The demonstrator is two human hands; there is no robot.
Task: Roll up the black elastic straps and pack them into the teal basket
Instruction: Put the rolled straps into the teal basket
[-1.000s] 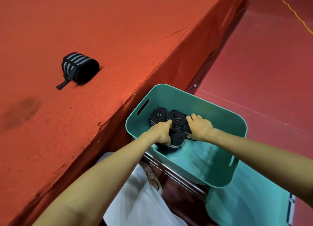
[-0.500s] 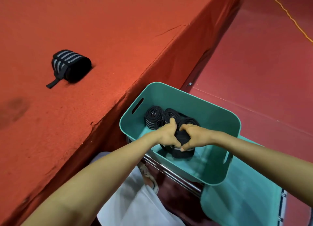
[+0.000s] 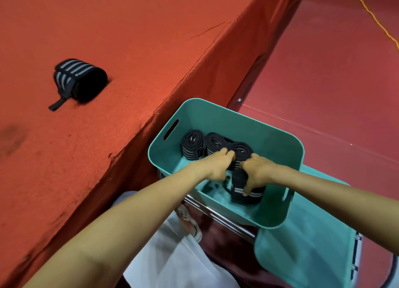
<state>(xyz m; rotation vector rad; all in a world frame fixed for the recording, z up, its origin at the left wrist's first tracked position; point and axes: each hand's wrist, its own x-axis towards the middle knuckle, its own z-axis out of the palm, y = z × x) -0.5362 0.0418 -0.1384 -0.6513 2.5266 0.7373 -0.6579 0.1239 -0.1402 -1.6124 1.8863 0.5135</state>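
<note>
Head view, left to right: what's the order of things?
Rolled strap on the red table → teal basket, left wall → left hand → right hand → orange cord on the floor. The strap roll the right hand grips overlaps both hands, so it's unplaced.

- A single wide-angle view, worn on the person's head.
- It faces forward and steeply down, looking along both forearms (image 3: 151, 203).
- It sits close above the teal basket (image 3: 269, 132), which lies at lower centre.
- The red worktop (image 3: 129, 50) fills the left, the floor (image 3: 323, 82) the right.
</note>
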